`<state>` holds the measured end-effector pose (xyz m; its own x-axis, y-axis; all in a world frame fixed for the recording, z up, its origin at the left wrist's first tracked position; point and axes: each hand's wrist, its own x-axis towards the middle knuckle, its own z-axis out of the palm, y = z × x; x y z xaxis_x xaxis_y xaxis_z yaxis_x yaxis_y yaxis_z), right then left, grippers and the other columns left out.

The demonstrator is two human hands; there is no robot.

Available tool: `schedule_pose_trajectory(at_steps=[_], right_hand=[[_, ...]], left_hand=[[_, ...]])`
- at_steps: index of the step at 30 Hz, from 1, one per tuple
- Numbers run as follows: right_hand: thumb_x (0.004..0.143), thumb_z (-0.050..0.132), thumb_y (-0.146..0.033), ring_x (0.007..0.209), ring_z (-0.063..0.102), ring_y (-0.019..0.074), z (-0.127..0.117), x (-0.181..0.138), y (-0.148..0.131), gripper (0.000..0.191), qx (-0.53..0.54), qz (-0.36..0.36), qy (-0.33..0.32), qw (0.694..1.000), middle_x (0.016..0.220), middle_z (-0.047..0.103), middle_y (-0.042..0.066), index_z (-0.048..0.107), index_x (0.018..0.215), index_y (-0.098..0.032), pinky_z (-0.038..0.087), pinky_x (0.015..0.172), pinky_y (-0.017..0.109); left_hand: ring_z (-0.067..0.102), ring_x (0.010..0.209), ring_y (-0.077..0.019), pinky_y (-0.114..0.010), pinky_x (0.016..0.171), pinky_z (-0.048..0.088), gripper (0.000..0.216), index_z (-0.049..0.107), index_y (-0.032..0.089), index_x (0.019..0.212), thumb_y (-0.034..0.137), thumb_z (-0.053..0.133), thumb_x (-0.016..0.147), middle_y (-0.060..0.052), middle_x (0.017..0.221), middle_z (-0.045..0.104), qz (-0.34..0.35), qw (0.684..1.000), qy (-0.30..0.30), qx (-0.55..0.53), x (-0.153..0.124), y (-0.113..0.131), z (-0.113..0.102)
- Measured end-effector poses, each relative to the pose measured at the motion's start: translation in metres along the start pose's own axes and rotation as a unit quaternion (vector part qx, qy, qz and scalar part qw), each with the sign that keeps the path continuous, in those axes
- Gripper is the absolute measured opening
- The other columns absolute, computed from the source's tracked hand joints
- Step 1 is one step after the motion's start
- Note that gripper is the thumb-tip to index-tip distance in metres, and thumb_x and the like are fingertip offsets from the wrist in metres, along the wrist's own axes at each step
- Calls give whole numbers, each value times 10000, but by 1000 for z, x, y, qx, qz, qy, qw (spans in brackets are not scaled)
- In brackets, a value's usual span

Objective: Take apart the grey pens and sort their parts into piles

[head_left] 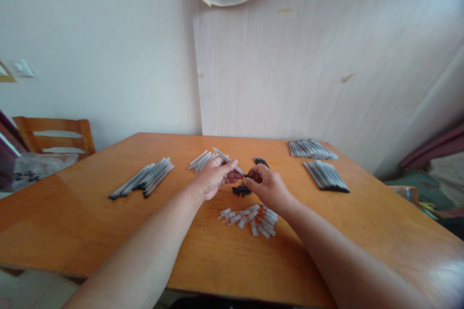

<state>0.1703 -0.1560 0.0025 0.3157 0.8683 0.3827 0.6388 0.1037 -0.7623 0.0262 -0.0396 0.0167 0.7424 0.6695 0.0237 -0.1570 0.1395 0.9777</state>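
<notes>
My left hand (213, 176) is closed around a slim translucent pen barrel (222, 155), its pointed end tilted up and to the left. At the barrel's lower right end, my right hand (267, 184) pinches a small black end plug (246, 176). Whether the plug is inside the barrel or only touching it, I cannot tell. Below my fingers lies a small heap of black plugs (241, 190). Closer to me are scattered several white, clear-tipped plastic pieces (250, 218). Partly behind my left hand lie more barrels (201, 160) without black ends.
Black-ended pens (147, 178) lie in a bunch on the table (203, 260) at left. On the right are a row of pens (326, 176) and a further stack (312, 149). Thin dark sticks (261, 161) lie behind my right hand. A wooden chair (54, 135) stands beyond the left edge.
</notes>
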Motion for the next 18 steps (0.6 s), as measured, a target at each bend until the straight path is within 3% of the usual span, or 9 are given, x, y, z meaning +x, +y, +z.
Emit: schedule_pose_trajectory(at_steps=[6,12,18], right_hand=[[913,436,-390,589,505,111,-4,-1,1,325,-4,-21,-52,998,646,584,8,606,754,-164,369,562,231],[848,529,-358,584,476,113,-1,1,3,224,-19,-2,-24,1000,633,563,-4,617,786,-161,348,541,229],[778,622,-370,549,452,104,2,2,6,207,2,6,-2,1000,622,541,-22,576,814,-172,329,505,220]], left_hand=[[699,751,-170,-254,653,528,342,553,138,920,406,709,774,-120,890,713,0,1000,5,-1,2,-2,-2],[700,753,-161,-254,663,537,349,544,147,976,389,705,782,-102,891,711,9,1000,-10,6,2,-3,-2],[695,717,-163,-240,627,533,332,563,124,899,396,708,775,-112,840,709,0,1000,2,12,1,-2,0]])
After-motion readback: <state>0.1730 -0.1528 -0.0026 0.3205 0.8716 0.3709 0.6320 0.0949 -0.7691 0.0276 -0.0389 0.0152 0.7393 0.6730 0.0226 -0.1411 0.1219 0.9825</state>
